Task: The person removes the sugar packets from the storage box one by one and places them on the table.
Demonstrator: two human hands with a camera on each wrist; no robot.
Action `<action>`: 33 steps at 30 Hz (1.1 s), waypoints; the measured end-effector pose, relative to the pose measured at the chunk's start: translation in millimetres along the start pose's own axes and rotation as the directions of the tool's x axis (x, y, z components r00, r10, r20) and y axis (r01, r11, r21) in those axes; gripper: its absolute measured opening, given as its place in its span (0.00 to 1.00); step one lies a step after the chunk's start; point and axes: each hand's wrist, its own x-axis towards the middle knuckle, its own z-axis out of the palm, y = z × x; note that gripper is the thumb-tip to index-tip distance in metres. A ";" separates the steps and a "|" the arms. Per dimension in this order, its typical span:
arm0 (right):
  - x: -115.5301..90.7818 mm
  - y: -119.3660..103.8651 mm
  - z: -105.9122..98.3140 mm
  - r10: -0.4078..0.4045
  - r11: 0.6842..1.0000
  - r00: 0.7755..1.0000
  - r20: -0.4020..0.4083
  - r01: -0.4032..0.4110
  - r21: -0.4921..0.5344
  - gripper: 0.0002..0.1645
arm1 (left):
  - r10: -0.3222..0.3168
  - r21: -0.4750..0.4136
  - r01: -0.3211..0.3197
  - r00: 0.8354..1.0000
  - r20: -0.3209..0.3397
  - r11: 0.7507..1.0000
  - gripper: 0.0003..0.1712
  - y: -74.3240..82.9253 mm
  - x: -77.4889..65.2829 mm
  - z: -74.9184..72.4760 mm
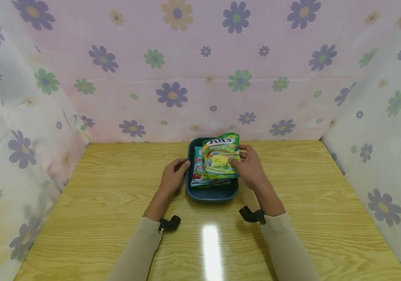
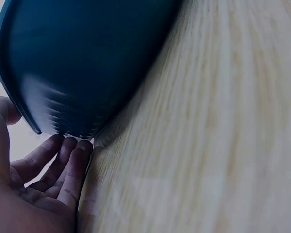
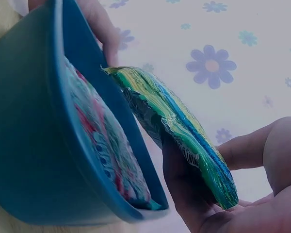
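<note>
A green and yellow "Fox's Spring Tea" candy bag (image 1: 220,158) is pinched in my right hand (image 1: 252,166), thumb on its front and fingers behind. In the right wrist view, the candy bag (image 3: 169,121) is tilted above the rim of a dark blue plastic basket (image 1: 212,195). Inside the basket lies a teal and red candy bag (image 1: 197,171), partly covered by the green one. My left hand (image 1: 172,175) holds the basket's left side, thumb at the rim. The left wrist view shows its fingertips against the ribbed outer wall of the basket (image 2: 77,63).
The basket stands on a wood-grain table (image 1: 116,210) near its back edge. A flower-printed curtain (image 1: 193,70) hangs behind the table and along both sides. Black wrist cameras sit on both wrists, the right wrist camera (image 1: 251,214) close to the basket's front corner.
</note>
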 end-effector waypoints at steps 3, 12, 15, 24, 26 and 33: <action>0.1 0.1 -7.0 -0.006 1.000 1.000 0.006 0.006 0.003 0.39 | -0.004 0.008 0.004 1.000 -0.003 1.000 0.27 -0.7 0.9 0.1; 0.5 -3.4 -24.6 -0.009 1.000 1.000 0.006 0.009 0.030 0.40 | -0.015 0.002 0.015 1.000 0.003 1.000 0.27 -0.1 -0.6 -1.6; 0.4 -4.7 -29.8 -0.002 0.999 1.000 -0.003 0.002 0.033 0.40 | -0.013 -0.001 0.013 1.000 0.006 1.000 0.27 -0.6 -0.4 -2.0; 0.5 -5.4 -45.9 -0.008 0.999 0.999 -0.037 0.009 0.038 0.40 | -0.019 0.001 0.019 1.000 0.010 1.000 0.28 -0.1 -0.5 -2.2; 0.4 -6.0 -49.3 -0.004 0.999 0.999 -0.046 0.006 0.038 0.40 | -0.022 0.003 0.022 1.000 0.010 1.000 0.28 0.2 -0.3 -2.5; 0.4 -7.4 -61.2 0.005 1.000 0.997 -0.081 -0.003 0.028 0.40 | -0.029 -0.004 0.029 0.999 0.014 1.000 0.29 0.7 0.4 -2.6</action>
